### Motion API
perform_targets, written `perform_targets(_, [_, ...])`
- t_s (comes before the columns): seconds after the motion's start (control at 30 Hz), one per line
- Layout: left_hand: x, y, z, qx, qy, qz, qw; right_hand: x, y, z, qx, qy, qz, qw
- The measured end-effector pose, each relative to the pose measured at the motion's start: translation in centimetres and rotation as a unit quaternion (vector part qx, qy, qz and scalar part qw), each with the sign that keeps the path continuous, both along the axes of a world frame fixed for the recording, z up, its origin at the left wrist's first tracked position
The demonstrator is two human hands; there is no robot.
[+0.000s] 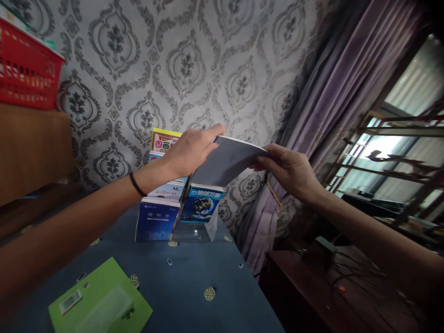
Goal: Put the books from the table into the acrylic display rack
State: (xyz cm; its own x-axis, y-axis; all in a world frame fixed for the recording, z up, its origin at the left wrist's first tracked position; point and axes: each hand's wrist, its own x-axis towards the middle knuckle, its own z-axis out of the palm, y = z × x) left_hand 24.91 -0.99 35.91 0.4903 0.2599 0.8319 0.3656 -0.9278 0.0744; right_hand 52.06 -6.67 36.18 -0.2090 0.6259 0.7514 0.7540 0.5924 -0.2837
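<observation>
Between my two hands is a thin grey book, held tilted above a clear book stand. My left hand grips its upper left corner, fingers closed on the edge. On the right side my right hand pinches the other edge between thumb and fingers. Below it, a blue book with a globe on its cover leans in the stand. To its left stands a dark blue book, with several more books behind it, one with a yellow-edged cover. The grey book's lower edge hides what lies behind it.
A green book lies on the blue patterned tablecloth at the front left. A red basket sits on a wooden cabinet. At right are a purple curtain, a dark red table with cables, and a wooden shelf.
</observation>
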Motion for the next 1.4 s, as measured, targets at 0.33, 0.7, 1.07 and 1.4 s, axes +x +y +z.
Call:
perform_targets(0.33, [1.6, 3.2, -2.1, -0.016, 0.018, 0.017, 1.0, 0.9, 3.9, -2.4, 0.003, 0.027, -0.01, 1.0])
perform_targets(0.7, [3.0, 6.0, -3.0, -0.015, 0.048, 0.038, 0.998, 2.7, 7.1, -4.0, -0.023, 0.038, -0.013, 0.999])
perform_targets(1.07, [4.0, 8.2, -4.6, -0.068, 0.071, 0.035, 0.995, 4.0, 10.3, -6.1, -0.076, 0.043, -0.006, 0.996])
perform_targets(1.4, [3.9, 8.7, -5.8, -0.092, 0.12, 0.062, 0.987, 4.6, 12.0, -7.7, -0.128, 0.041, 0.018, 0.991])
